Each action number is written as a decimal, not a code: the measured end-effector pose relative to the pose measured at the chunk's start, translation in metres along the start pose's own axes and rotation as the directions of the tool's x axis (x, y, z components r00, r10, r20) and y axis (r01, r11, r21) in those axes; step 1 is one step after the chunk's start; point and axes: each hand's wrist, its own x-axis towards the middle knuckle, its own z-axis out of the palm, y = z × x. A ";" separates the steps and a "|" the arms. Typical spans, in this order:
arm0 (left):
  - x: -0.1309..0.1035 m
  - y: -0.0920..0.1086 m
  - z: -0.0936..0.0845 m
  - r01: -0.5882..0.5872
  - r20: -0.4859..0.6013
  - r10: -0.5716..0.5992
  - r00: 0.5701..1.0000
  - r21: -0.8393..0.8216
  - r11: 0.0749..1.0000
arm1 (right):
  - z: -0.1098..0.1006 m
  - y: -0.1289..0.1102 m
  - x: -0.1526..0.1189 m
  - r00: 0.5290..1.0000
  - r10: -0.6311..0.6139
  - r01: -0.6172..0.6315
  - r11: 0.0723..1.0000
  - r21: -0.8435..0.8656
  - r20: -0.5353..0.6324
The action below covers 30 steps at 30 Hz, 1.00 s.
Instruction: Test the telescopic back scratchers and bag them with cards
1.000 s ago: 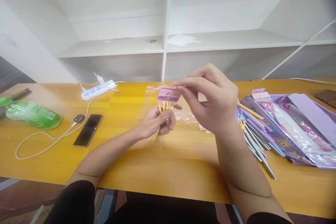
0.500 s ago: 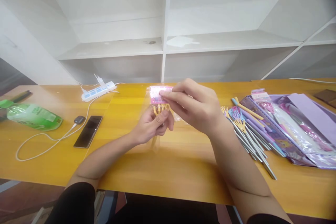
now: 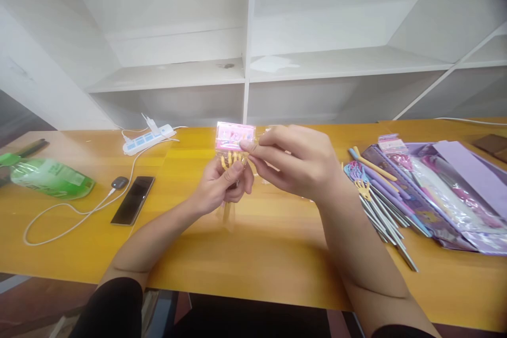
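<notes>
My left hand point(image 3: 225, 182) is closed around a yellow claw-headed back scratcher point(image 3: 233, 159) inside a clear plastic bag point(image 3: 219, 154). Its prongs point up between my thumb and fingers, and most of the handle is hidden. A pink printed card point(image 3: 234, 134) stands above the prongs in the bag. My right hand point(image 3: 299, 161) pinches the bag beside the card's lower right corner, with clear film showing around its fingers. To the right, several back scratchers point(image 3: 382, 206) with coloured claws and metal rods lie in a pile.
A purple box point(image 3: 425, 222) with bagged items sits at the right, against the pile. On the left are a phone point(image 3: 133, 199), a white cable point(image 3: 59, 203), a power strip point(image 3: 148, 140) and a green bottle point(image 3: 51, 175). White shelving point(image 3: 246, 74) stands behind the table.
Both hands are still on the bag. My left hand, the card and the back scratcher have shifted slightly left, and the card is raised and less covered by my right fingers.
</notes>
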 end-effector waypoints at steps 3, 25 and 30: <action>0.001 0.003 0.000 0.012 0.002 -0.012 1.000 0.004 1.000 | -0.004 0.006 -0.001 0.998 -0.058 0.058 0.998 0.009 -0.037; -0.001 0.003 0.009 0.188 0.083 -0.197 0.977 0.101 0.977 | 0.009 -0.016 0.015 0.711 0.599 -0.659 0.383 0.648 0.369; -0.003 0.003 0.011 0.233 -0.015 -0.242 0.970 0.332 0.914 | 0.010 -0.022 0.018 0.601 0.618 -0.735 0.177 0.654 0.507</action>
